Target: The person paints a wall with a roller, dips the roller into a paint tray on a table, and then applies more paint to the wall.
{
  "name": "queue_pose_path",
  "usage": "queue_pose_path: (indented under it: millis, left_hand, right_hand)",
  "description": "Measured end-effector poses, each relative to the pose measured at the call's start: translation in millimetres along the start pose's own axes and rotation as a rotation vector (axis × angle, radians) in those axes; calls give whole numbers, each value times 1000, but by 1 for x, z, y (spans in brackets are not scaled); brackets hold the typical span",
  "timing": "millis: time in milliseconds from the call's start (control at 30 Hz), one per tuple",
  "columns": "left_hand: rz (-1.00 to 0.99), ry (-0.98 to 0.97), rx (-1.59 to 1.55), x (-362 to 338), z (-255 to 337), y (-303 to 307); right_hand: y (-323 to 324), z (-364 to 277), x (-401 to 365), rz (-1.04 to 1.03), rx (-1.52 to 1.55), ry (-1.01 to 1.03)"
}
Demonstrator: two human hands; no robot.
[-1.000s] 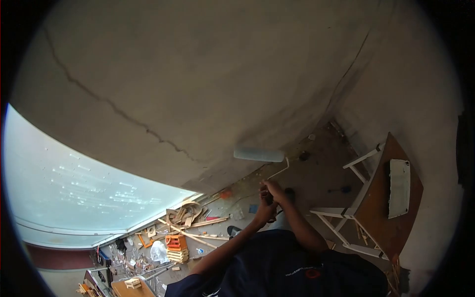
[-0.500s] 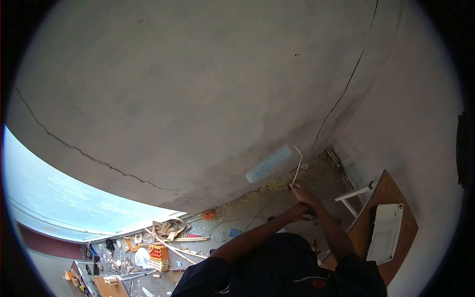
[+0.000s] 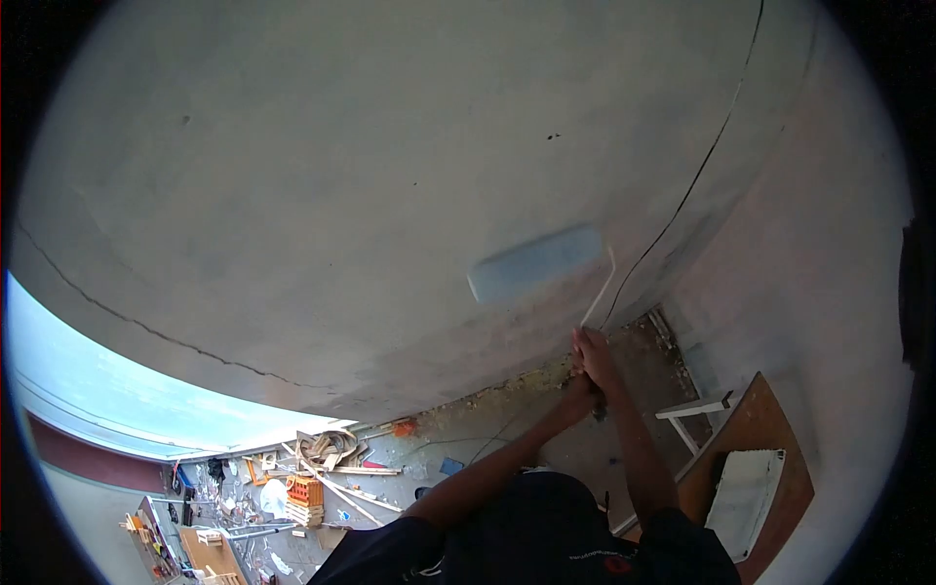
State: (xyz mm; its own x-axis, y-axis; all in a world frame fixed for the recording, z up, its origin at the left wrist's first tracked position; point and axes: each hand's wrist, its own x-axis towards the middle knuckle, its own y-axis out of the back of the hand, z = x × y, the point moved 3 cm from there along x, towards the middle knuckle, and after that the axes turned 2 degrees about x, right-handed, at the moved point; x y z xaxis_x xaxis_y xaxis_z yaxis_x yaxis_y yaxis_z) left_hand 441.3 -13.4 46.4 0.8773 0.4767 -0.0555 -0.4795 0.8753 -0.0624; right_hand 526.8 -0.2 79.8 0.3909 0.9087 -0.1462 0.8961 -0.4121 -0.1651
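Note:
A paint roller (image 3: 536, 263) with a pale blue, motion-blurred sleeve lies against the grey cracked wall (image 3: 341, 195). Its thin white wire frame runs down to the handle, where both hands are closed. My right hand (image 3: 593, 353) grips the upper part, near the wire. Just below it, my left hand (image 3: 579, 388) is wrapped round the lower end. Most of the handle is hidden by the fingers.
At the lower right, a white paint tray (image 3: 746, 502) rests on a brown wooden board (image 3: 792, 478) beside a white-legged frame (image 3: 690, 414). Wood scraps, an orange crate (image 3: 304, 490) and debris cover the floor at lower left. A bright opening (image 3: 146, 380) is at left.
The roller has moved up the wall, away from the floor edge. Both hands have risen with it, and the arms reach further out. The view has shifted slightly.

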Motion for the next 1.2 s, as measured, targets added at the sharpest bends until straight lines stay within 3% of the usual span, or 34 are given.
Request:
queue_pose_path:
  millis: [33, 67, 167, 233, 300, 400, 467, 533, 633, 733, 833, 933, 1033, 1133, 1200]
  left_hand:
    - [-26, -15, 47, 8, 8, 10]
    - [-117, 134, 29, 19, 11, 23]
    - [-9, -15, -291, 33, 80, 36]
    - [-47, 23, -386, 39, 84, 31]
    - [-35, 88, -486, 43, 76, 20]
    - [-14, 224, -630, 33, 3, -2]
    - [-58, 316, -736, 23, -50, -22]
    - [-55, 440, -865, 10, -75, -43]
    - [-245, 406, -792, 2, -77, -47]
    - [-65, 471, -802, 2, -55, -51]
    - [-53, 342, -804, 0, -49, -49]
    - [123, 181, -781, 2, 7, -46]
    - [184, -35, -649, 20, 17, -37]
    - [-42, -65, -599, 36, 45, -24]
    - [11, 10, -587, 45, 44, -23]
  right_hand:
    - [-10, -26, 5, -1, -11, 79]
    - [-22, -56, 9, 2, -1, 82]
    - [-38, -138, 12, -138, 154, 99]
    - [-37, -151, 14, -191, 216, 129]
    - [-27, -136, 15, -155, 191, 165]
    - [-6, -71, 1, -91, 87, 88]
    - [19, -6, -5, -61, 150, -202]
    - [33, 46, -5, 44, 27, -264]
    - [38, 62, -15, 153, -46, -318]
    - [38, 46, -9, 140, -91, -291]
    - [28, 20, -11, 121, -144, -242]
    - [17, -18, -7, 86, -89, -167]
    - [0, -78, -8, 4, -9, -132]
    - [-5, -117, 1, -81, 47, -98]
    - [-5, -118, 3, -105, 67, -79]
